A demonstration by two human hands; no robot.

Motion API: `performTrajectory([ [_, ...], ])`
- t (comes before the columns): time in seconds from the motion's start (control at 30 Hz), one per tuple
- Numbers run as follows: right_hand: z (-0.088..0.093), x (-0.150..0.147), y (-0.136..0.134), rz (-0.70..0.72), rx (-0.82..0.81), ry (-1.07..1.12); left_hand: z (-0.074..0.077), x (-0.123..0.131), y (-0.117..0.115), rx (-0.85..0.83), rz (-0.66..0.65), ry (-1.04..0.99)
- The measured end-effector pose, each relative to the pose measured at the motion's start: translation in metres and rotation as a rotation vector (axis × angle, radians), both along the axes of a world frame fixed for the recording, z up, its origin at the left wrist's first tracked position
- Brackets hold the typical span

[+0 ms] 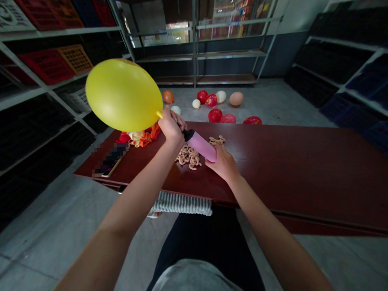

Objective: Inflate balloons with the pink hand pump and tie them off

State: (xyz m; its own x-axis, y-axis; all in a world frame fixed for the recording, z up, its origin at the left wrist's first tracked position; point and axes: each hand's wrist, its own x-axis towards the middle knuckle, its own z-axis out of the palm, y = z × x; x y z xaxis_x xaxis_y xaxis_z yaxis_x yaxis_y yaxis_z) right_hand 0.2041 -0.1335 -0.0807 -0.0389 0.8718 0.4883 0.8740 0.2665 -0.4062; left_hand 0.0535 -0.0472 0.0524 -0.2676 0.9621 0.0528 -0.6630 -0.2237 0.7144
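Note:
A large inflated yellow balloon [124, 95] hangs off to the left above the table, its narrow neck running into my left hand [172, 125]. The fingers there are closed around the neck, next to the black end of a pink hand pump [203, 146]. My right hand [224, 161] is wrapped around the pump's other end. Beneath the pump lies a pile of tan curled pieces [188, 156], with a smaller heap of the same beyond it. Whether the balloon's neck sits over the pump's nozzle is hidden by my left fingers.
On the dark red table [293, 167] lie limp balloons [141, 138] and a phone [113, 160] at the left. Several inflated balloons [215, 115] rest on the floor beyond. A grey ribbed cloth [183, 203] hangs at the front edge. Shelves with crates [48, 65] stand around.

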Motion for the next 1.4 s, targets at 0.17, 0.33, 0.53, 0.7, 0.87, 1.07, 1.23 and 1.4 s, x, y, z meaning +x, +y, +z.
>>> performTrajectory([
  [0.17, -0.002, 0.002, 0.003, -0.068, 0.078, 0.027, -0.003, 0.013, -0.008, 0.066, 0.002, -0.024],
  [0.33, -0.006, 0.000, 0.004, -0.017, 0.226, -0.019, -0.017, 0.008, -0.017, 0.076, -0.003, -0.030],
  [0.53, -0.008, -0.006, -0.003, -0.069, 0.226, -0.175, -0.030, -0.005, -0.024, 0.020, -0.008, -0.041],
  [0.7, -0.005, -0.009, -0.007, -0.059, 0.216, -0.276, -0.016, -0.041, -0.019, -0.043, 0.047, -0.076],
  [0.87, -0.005, -0.008, -0.009, -0.020, 0.225, -0.293, 0.005, -0.088, -0.012, -0.069, 0.129, -0.069],
  [1.07, -0.007, -0.010, -0.007, 0.030, 0.268, -0.260, 0.031, -0.120, 0.000, -0.094, 0.152, -0.036],
  [1.23, -0.005, -0.005, -0.010, -0.039, 0.233, -0.179, 0.042, -0.098, 0.002, 0.036, 0.072, 0.010],
  [1.4, 0.000, 0.001, -0.011, -0.087, 0.147, -0.120, 0.049, -0.059, -0.004, 0.087, 0.039, 0.025],
])
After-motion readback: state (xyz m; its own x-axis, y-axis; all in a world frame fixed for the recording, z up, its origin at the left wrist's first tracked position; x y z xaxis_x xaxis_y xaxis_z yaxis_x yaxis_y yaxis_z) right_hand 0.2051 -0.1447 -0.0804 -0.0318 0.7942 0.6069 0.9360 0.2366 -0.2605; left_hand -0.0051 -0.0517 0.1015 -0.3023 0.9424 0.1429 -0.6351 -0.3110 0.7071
